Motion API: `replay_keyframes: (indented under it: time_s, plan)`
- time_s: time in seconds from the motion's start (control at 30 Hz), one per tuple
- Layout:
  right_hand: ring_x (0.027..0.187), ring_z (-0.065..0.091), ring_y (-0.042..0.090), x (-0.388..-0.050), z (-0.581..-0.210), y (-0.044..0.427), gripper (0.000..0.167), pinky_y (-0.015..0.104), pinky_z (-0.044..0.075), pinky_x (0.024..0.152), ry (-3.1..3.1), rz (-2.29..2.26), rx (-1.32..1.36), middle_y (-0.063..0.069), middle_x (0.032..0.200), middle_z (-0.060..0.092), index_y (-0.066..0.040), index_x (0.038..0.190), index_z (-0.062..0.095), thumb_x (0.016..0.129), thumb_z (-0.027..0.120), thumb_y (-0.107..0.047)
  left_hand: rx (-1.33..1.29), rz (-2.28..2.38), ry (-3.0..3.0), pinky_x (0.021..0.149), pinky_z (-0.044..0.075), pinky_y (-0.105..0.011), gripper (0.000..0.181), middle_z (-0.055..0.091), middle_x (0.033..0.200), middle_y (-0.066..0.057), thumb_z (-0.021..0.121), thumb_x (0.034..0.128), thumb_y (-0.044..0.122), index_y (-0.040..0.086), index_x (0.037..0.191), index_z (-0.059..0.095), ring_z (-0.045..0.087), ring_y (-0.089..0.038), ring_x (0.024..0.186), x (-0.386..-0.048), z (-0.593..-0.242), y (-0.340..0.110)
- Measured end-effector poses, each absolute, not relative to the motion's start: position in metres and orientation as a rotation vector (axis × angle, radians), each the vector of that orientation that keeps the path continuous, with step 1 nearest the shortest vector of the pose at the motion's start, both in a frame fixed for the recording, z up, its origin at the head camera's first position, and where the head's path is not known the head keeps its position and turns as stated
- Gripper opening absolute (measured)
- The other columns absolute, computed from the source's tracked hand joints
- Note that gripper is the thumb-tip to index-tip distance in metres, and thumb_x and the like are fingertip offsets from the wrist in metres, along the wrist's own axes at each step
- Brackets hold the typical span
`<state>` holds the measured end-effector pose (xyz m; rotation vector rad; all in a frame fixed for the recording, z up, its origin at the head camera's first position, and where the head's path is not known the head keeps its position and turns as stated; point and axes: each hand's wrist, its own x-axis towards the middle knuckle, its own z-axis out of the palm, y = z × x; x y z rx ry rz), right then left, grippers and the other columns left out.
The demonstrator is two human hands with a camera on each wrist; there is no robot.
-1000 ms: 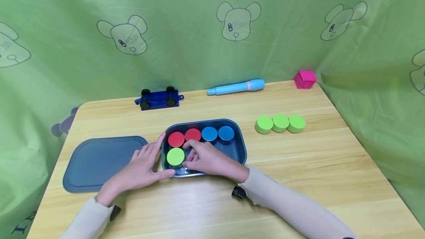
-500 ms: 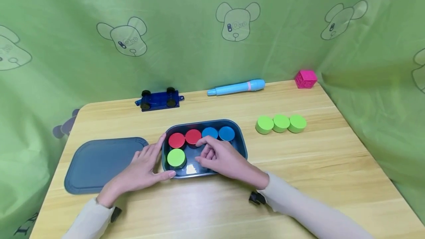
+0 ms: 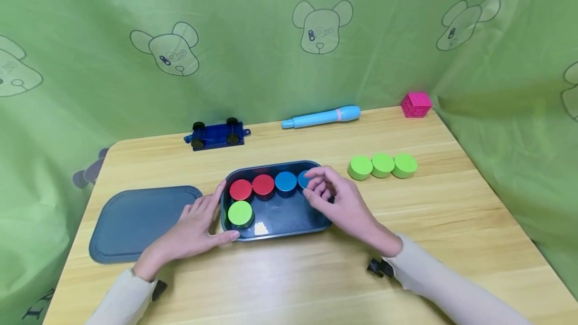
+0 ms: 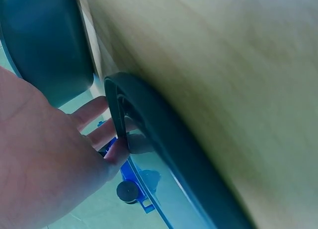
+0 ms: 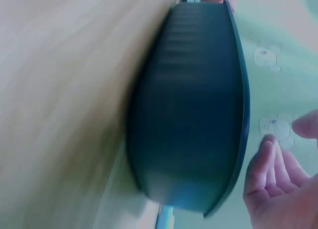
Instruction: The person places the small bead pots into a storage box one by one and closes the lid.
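My left hand (image 3: 191, 232) rests at the left end of a dark blue-grey tray (image 3: 284, 217), fingers fairly straight along its rim and thumb at the front corner. Inside the tray, a red disc (image 3: 241, 190), a second red disc (image 3: 263, 185) and a blue disc (image 3: 286, 183) line the back. Another blue disc (image 3: 303, 179) is partly hidden behind the fingers of my right hand. A green disc (image 3: 240, 213) sits at the front left of the tray. Above the tray's right end hovers my right hand (image 3: 345, 209), fingers loosely bent, holding nothing; the right wrist view shows thumb and fingers apart.
Three green discs (image 3: 383, 165) stand in a row right of the tray. A flat dark lid (image 3: 140, 224) lies left of it. Along the back are a blue toy wagon chassis (image 3: 218, 135), a light blue pen-shaped stick (image 3: 316, 119) and a pink cube (image 3: 416, 105).
My right hand has let go of the green disc at the tray's front left and moved rightward across the tray. The left hand has stayed at the rim.
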<state>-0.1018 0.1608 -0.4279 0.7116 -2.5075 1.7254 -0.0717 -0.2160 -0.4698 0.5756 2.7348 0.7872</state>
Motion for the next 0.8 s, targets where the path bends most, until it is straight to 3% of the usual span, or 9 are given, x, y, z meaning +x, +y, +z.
replay_keyframes:
  time_s: [0.17, 0.3, 0.57, 0.8]
  plan:
    - [0.091, 0.064, 0.023, -0.106, -0.429, 0.185, 0.028, 0.022, 0.055, 0.074, -2.416, 1.721, 0.628, 0.01, 0.108, 0.07, -0.002, 0.127, 0.069, 0.101, 0.075, 0.001, 0.573, 0.796, 2.734, 0.117, 0.021, -0.081, 0.12, 0.037, 0.17, -0.02, 0.07, 0.0968, 0.071, 0.027, 0.177, -0.006, 0.03, -0.051, 0.155, -0.071, -0.469, -0.215]
    - [0.091, 0.063, 0.021, -0.109, -0.431, 0.208, 0.029, 0.022, 0.053, 0.073, -2.435, 1.629, 0.547, 0.009, 0.114, 0.068, -0.003, 0.128, 0.069, 0.1, 0.076, 0.001, 0.576, 0.789, 2.735, 0.117, 0.021, -0.082, 0.119, 0.037, 0.17, -0.021, 0.07, 0.097, 0.071, 0.027, 0.177, -0.006, 0.031, -0.051, 0.155, -0.071, -0.469, -0.215]
    - [0.082, 0.058, 0.019, -0.116, -0.43, 0.254, 0.036, 0.019, 0.05, 0.068, -2.514, 1.444, 0.366, 0.013, 0.101, 0.061, -0.002, 0.134, 0.067, 0.1, 0.078, -0.002, 0.574, 0.786, 2.734, 0.117, 0.022, -0.081, 0.119, 0.037, 0.171, -0.02, 0.07, 0.0966, 0.072, 0.028, 0.177, -0.006, 0.031, -0.051, 0.156, -0.071, -0.469, -0.214]
    - [0.087, 0.057, 0.017, -0.131, -0.435, 0.29, 0.049, 0.013, 0.049, 0.071, -2.596, 1.287, 0.25, 0.014, 0.122, 0.05, -0.001, 0.144, 0.061, 0.1, 0.081, -0.01, 0.575, 0.783, 2.74, 0.116, 0.024, -0.08, 0.12, 0.037, 0.17, -0.02, 0.07, 0.0965, 0.072, 0.025, 0.177, -0.005, 0.031, -0.05, 0.156, -0.072, -0.47, -0.216]
